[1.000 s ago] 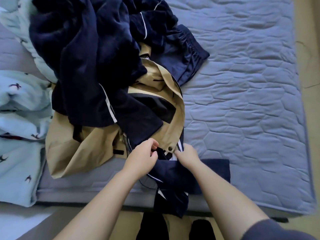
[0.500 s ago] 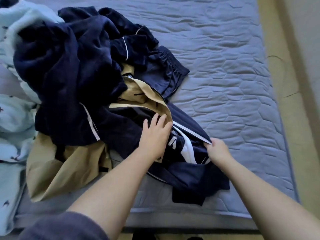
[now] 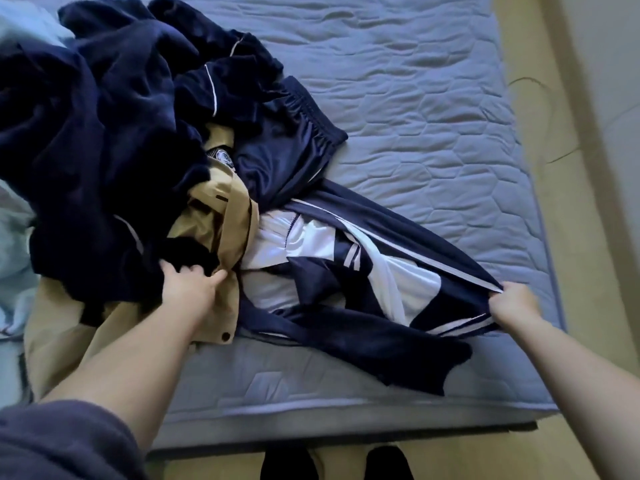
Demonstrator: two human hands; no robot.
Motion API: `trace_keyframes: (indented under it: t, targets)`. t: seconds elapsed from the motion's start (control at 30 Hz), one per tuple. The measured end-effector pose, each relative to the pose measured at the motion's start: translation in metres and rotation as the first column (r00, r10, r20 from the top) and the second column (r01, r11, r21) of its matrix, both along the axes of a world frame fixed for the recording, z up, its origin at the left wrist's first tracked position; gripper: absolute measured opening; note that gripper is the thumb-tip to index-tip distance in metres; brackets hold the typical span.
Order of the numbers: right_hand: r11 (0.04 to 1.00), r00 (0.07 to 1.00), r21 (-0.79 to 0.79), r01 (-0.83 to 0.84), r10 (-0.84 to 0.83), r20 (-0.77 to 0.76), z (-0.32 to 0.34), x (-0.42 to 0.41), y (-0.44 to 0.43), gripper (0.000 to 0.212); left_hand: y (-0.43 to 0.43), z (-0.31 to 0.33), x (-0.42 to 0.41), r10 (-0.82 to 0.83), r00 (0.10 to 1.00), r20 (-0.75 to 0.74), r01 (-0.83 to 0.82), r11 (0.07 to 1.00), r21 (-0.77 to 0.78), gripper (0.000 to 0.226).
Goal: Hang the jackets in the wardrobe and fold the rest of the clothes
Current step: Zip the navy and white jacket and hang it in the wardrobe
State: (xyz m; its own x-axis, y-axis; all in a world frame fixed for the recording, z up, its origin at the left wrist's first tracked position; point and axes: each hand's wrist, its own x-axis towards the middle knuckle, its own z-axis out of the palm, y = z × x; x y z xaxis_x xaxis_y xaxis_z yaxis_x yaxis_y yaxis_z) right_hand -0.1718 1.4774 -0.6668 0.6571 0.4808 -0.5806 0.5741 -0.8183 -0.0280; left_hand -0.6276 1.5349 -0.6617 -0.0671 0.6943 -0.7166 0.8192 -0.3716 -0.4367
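Note:
A navy and white track jacket [image 3: 349, 271] lies stretched across the bed's near edge. My right hand [image 3: 512, 303] pinches its striped hem at the right. My left hand [image 3: 188, 285] holds down the pile at the left, fingers curled into dark fabric over a tan jacket [image 3: 221, 220]. A dark navy fleece garment [image 3: 86, 133] with white piping is heaped on the tan jacket. Navy satin shorts [image 3: 291, 147] with an elastic waistband lie behind the track jacket.
The blue quilted mattress [image 3: 415, 98] extends far and right. Light blue printed bedding [image 3: 14, 244] bunches at the left edge. A tan floor strip [image 3: 554, 168] and a wall run along the right. My feet show below the bed edge.
My right hand has pulled the track jacket out to the right, exposing its white panels. My left hand moved left and lower, onto the dark fabric and tan jacket.

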Motion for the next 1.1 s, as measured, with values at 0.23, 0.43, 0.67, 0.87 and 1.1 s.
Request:
trace_keyframes:
  t: [0.23, 0.43, 0.67, 0.87, 1.1]
  targets:
    - [0.946, 0.944, 0.008, -0.323, 0.322, 0.068, -0.005, -0.056, 0.008, 0.056, 0.004, -0.007, 0.101, -0.153, 0.926, 0.344, 0.049, 0.955, 0.293, 0.038]
    - [0.665, 0.669, 0.23, -0.71, 0.74, -0.071, -0.02, -0.122, 0.012, 0.073, -0.002, -0.042, 0.151, -0.161, 0.873, 0.46, 0.016, 0.953, 0.304, 0.055]
    - [0.799, 0.752, 0.226, -0.556, 0.6, -0.273, -0.024, -0.133, 0.001, 0.011, -0.021, -0.036, 0.156, -0.109, 0.851, 0.514, -0.015, 0.972, 0.233, 0.019]
    - [0.869, 0.805, 0.262, -0.419, 0.489, -0.336, 0.015, -0.117, 0.001, 0.016, -0.023, 0.007, 0.185, 0.155, 0.624, 0.766, -0.371, 0.921, 0.116, 0.014]
    - [0.905, 0.813, 0.413, -0.103, 0.316, -0.49, 0.1, -0.082, -0.006, 0.031, -0.028, 0.111, 0.226, 0.324, 0.469, 0.821, -0.494, 0.867, -0.06, 0.024]
